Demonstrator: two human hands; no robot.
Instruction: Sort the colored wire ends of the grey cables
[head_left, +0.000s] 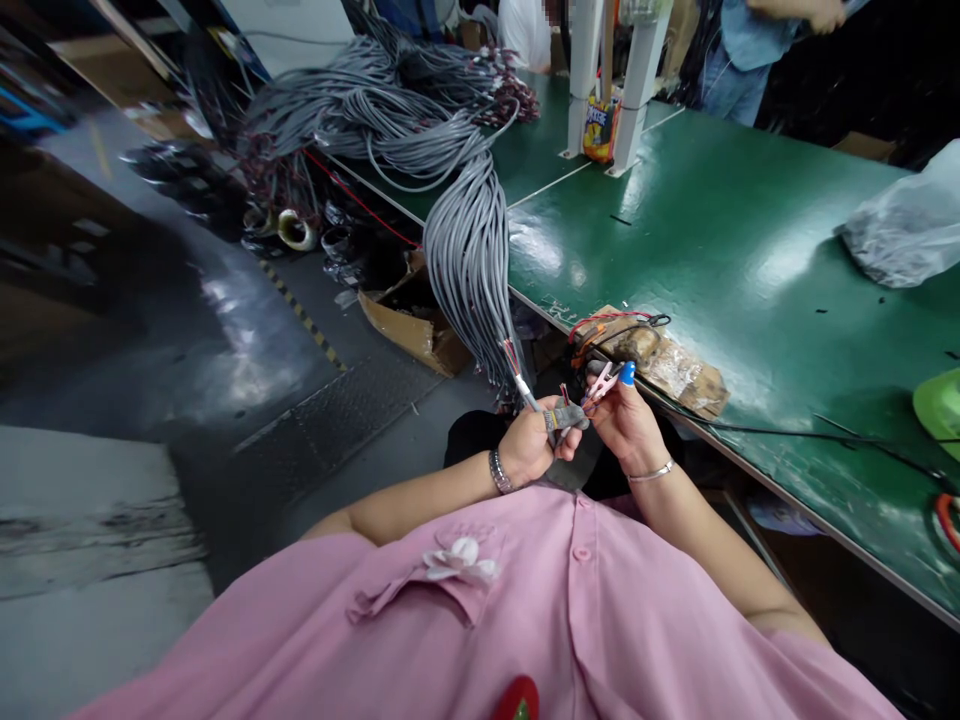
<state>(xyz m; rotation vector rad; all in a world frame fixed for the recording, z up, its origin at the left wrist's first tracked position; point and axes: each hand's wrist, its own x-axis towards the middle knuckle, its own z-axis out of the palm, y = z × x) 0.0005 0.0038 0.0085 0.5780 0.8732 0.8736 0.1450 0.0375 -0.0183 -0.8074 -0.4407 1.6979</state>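
My left hand (534, 440), with grey covers on some fingers, is closed around the end of a grey cable (523, 388) in front of my chest. Thin coloured wires (564, 393) stick out beside its fingers. Close on the right, my right hand (626, 420) pinches a small pale pink clip-like piece (602, 382) among thin wires; one fingertip wears a blue cover. The fingertips of both hands nearly meet. A thick bundle of grey cables (469, 250) hangs over the table edge, just beyond my left hand.
The green table (712, 240) bears a taped wooden block (667, 365), a white post (634, 90), a yellow packet (600, 130), a plastic bag (904, 225) and a green object (937, 405). An open cardboard box (420, 325) stands below. Another person (739, 60) is across the table.
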